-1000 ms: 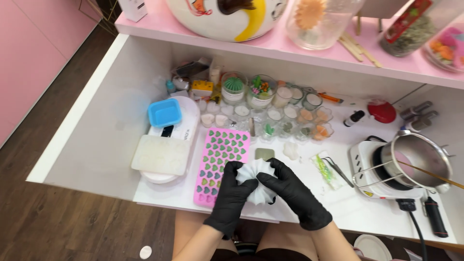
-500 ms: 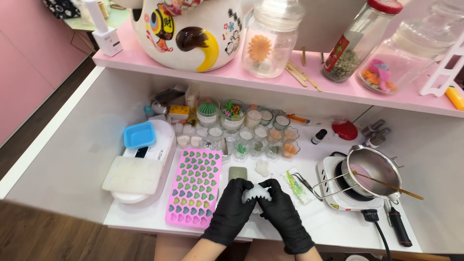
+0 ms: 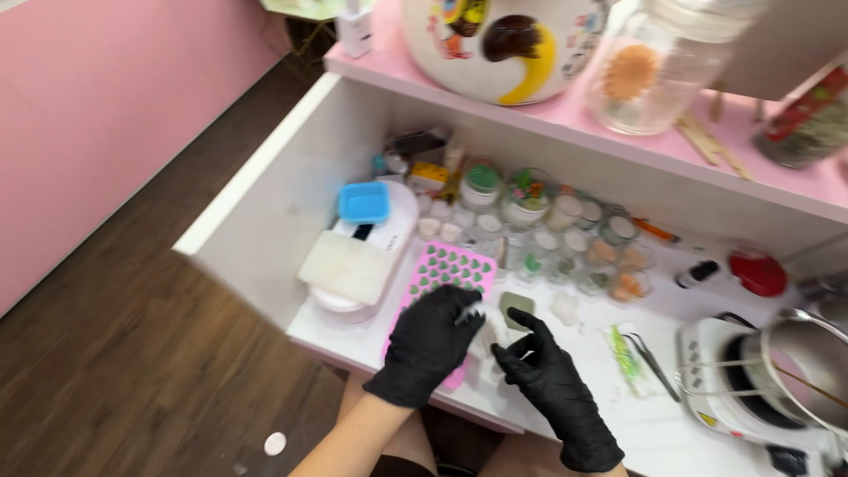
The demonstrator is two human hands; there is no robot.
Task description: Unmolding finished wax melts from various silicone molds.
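Note:
Both my hands wear black gloves and meet over the near edge of a white table (image 3: 654, 442). My left hand (image 3: 430, 343) and my right hand (image 3: 541, 369) pinch a small white crumpled piece (image 3: 488, 336) between them, mostly hidden by the fingers. My left hand lies over the near end of a pink mould tray (image 3: 446, 272) with rows of green-filled cavities. A small grey-green square (image 3: 517, 308) lies just beyond my right fingertips.
Several small jars (image 3: 565, 238) crowd the table's back. At left sit a white block (image 3: 346, 267) and a blue box (image 3: 364, 202). A pot on a white hot plate (image 3: 751, 389) stands at right, tweezers (image 3: 652, 355) beside it. A pink shelf (image 3: 565, 110) carries glass jars.
The view has swung left, bringing floor and pink wall into frame. My hands stay together on the white piece, and my left hand now overlaps the pink mould.

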